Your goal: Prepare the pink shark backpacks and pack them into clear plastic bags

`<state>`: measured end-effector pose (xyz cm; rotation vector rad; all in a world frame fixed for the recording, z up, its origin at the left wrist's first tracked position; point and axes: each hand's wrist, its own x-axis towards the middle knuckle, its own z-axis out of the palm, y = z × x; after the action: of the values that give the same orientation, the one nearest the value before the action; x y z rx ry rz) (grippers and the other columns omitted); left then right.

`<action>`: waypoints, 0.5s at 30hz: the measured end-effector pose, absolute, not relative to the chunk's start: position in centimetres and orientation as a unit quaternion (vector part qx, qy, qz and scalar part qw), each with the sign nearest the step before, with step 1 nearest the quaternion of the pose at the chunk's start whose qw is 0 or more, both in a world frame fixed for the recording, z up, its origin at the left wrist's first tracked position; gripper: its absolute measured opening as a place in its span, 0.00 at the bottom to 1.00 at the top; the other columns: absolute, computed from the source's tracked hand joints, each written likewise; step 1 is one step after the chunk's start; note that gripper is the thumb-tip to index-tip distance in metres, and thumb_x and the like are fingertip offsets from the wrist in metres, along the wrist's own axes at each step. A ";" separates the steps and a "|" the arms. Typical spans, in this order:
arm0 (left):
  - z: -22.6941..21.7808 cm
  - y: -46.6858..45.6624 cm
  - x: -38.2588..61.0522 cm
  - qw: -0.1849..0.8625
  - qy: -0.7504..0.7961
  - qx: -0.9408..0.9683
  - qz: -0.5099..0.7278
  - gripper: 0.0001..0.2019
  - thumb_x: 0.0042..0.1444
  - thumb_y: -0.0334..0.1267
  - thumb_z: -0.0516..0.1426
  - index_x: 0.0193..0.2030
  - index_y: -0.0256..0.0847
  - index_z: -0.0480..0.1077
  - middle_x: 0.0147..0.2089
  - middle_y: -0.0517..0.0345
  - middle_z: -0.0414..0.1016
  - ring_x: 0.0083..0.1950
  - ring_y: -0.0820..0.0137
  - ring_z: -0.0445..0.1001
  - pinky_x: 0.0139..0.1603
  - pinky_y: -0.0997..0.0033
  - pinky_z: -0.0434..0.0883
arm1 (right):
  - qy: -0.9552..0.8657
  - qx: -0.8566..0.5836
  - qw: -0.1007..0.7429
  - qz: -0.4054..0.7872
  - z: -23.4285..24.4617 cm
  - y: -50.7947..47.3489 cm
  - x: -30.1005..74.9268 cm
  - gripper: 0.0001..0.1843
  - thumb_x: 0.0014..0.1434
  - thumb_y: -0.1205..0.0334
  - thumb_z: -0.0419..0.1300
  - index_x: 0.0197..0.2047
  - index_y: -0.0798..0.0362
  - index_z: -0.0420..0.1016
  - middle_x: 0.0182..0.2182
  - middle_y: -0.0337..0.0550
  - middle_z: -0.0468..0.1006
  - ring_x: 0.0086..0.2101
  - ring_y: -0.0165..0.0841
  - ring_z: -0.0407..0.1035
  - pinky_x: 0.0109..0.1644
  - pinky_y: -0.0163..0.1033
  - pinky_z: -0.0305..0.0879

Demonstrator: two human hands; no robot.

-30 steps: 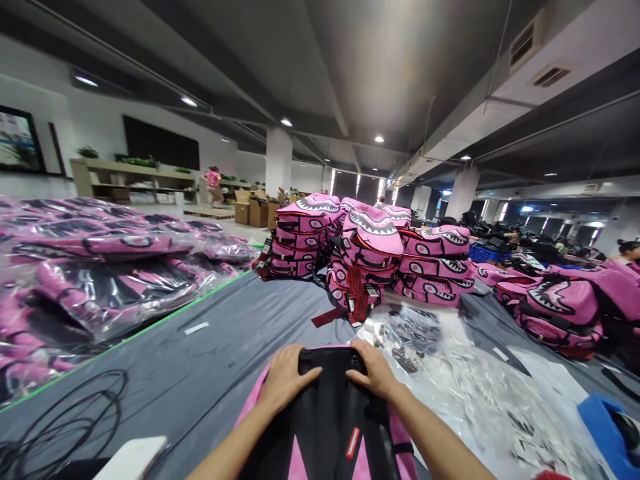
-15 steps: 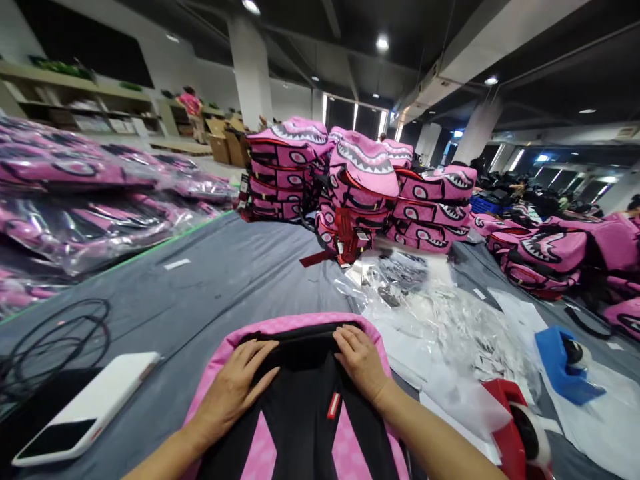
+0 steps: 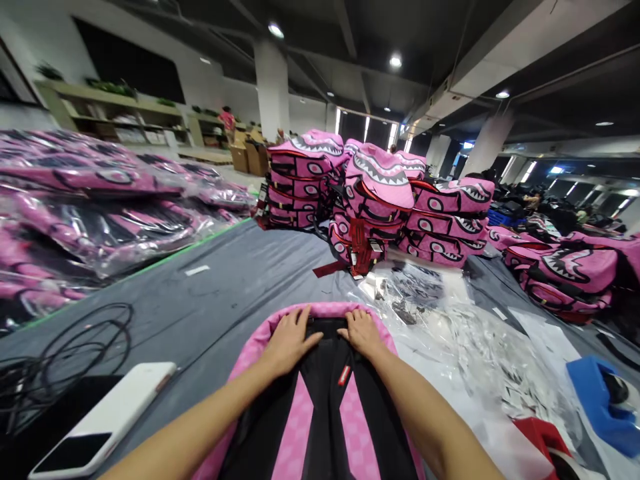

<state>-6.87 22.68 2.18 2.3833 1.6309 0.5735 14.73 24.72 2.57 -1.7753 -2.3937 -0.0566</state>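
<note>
A pink-and-black backpack point(image 3: 327, 417) lies in front of me with its black panel up, two pink checked strips and a small red tag point(image 3: 344, 375) showing. My left hand point(image 3: 289, 341) grips its pink top edge at the left, fingers over the rim and thumb on the black fabric. At the right of the same edge, my right hand point(image 3: 364, 331) has its fingers curled over the rim, with the thumb pointing inward. The fingertips on the far side of the rim are partly hidden.
Stacked pink shark-face backpacks point(image 3: 380, 177) stand ahead. Plastic-wrapped ones point(image 3: 100, 200) are piled left. A white device point(image 3: 105, 420) and black cables point(image 3: 95, 340) lie near left. Clear plastic bags point(image 3: 465, 333), a blue tape dispenser point(image 3: 597, 400) and a red one point(image 3: 540, 437) sit right.
Both hands have moved forward and closer together, onto the backpack's top edge, and the fingers now reach over the rim. The view has shifted slightly to the left.
</note>
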 end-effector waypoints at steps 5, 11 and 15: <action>1.6 17.3 -2.7 0.158 0.554 0.810 0.106 0.43 0.59 0.67 0.53 0.74 0.42 0.57 0.76 0.29 0.51 0.77 0.38 0.45 0.70 0.28 0.49 | -0.779 -0.617 0.101 -0.047 2.3 24.6 12.9 0.18 0.70 0.56 0.59 0.56 0.61 0.73 0.53 0.64 0.76 0.55 0.53 0.68 0.59 0.59 0.65; 1.1 17.8 -2.5 0.120 0.593 0.786 0.125 0.36 0.64 0.56 0.54 0.74 0.42 0.57 0.78 0.33 0.44 0.79 0.47 0.40 0.74 0.36 0.46 | -0.805 -0.582 0.105 -0.048 5.0 24.2 15.0 0.16 0.65 0.68 0.63 0.56 0.52 0.75 0.56 0.54 0.76 0.57 0.45 0.69 0.60 0.48 0.66; 0.3 17.0 -2.6 0.083 0.614 0.772 0.144 0.33 0.66 0.50 0.53 0.75 0.45 0.51 0.78 0.35 0.44 0.79 0.48 0.40 0.75 0.38 0.47 | -0.808 -0.583 0.084 -0.032 8.0 26.6 17.3 0.27 0.57 0.71 0.70 0.59 0.53 0.73 0.55 0.53 0.77 0.54 0.45 0.72 0.55 0.46 0.70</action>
<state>-2.61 17.01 0.33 2.3047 1.8339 0.4293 17.26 26.62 8.00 -1.7380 -2.4096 -0.0947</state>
